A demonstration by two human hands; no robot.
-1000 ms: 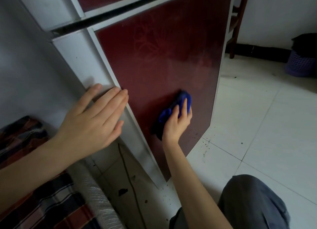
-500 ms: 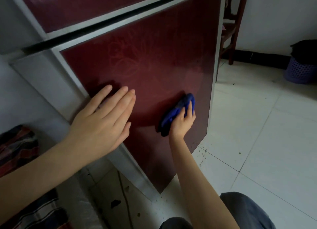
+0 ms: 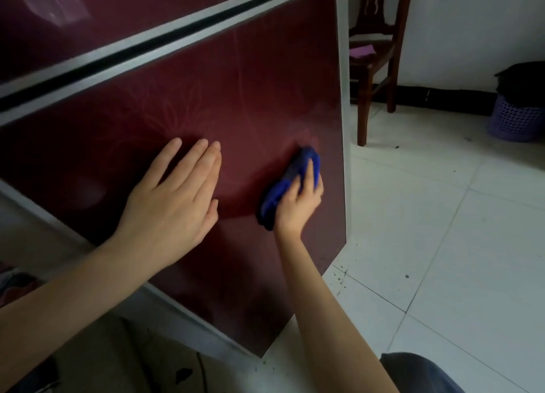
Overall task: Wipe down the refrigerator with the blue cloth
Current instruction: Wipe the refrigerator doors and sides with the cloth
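Note:
The refrigerator's lower door [image 3: 236,92] is dark red with a faint flower pattern and a pale grey frame. My right hand [image 3: 298,204] presses a bunched blue cloth [image 3: 292,183] flat against the door near its right edge. My left hand [image 3: 177,198] lies open and flat on the red panel to the left of the cloth, fingers together and pointing up. Part of the cloth is hidden under my right palm.
A dark wooden chair [image 3: 380,53] stands behind the door's right edge. A purple perforated basket [image 3: 514,121] sits at the far right by the white wall. White floor tiles [image 3: 442,230] with dark specks spread to the right. My knee [image 3: 418,375] shows at the bottom.
My left hand has slid from the grey side frame onto the red panel. My right hand with the cloth has moved right, toward the door's edge. The view has swung left to face the door.

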